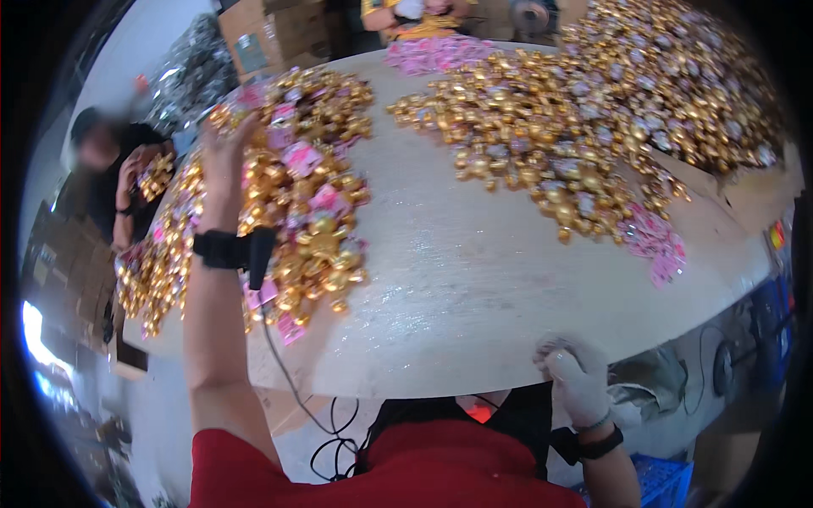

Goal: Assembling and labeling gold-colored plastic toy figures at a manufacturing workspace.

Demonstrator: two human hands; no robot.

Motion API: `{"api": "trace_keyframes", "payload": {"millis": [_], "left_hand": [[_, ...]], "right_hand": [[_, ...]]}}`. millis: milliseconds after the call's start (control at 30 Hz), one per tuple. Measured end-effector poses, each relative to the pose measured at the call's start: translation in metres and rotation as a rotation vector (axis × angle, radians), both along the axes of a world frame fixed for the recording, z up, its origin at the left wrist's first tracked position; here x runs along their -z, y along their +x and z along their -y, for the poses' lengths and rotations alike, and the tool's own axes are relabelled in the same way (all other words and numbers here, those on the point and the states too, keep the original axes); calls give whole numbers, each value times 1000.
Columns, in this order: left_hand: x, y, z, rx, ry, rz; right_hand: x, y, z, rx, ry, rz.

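My left hand (230,146) reaches far over the left heap of shiny gold baubles (318,250), with a black strap around its wrist. Its fingers are blurred against the gold pieces at the far end, so what they hold cannot be made out. Pink printed cards (301,158) lie scattered among these baubles. At the near table edge, my right hand (576,377), in a pale glove, is closed with its fingers curled in. Whatever may be inside that hand is hidden. A second black strap circles the right wrist.
A larger heap of gold baubles (542,135) covers the far right of the pale table (440,279). More pink cards (652,241) lie beside it. A co-worker (118,169) holds a gold cluster at left; another person (415,15) stands beyond. A cable (288,368) trails from my left wrist.
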State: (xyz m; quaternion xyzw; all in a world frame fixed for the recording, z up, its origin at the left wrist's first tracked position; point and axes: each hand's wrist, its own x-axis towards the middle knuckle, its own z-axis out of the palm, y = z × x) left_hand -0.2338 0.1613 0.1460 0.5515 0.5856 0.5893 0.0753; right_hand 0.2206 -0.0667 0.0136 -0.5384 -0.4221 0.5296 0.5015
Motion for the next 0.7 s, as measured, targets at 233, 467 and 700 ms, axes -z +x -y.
{"api": "trace_keyframes", "payload": {"millis": [233,467,700], "left_hand": [[69,132,5,390,-155,-79],[102,264,27,925,-512,-479],[119,334,33,1151,-346,-644]], "right_hand": [[28,42,-22,263,250,402],[2,116,-38,493,258,910],[-22,178,-90,366,326,1445]]}}
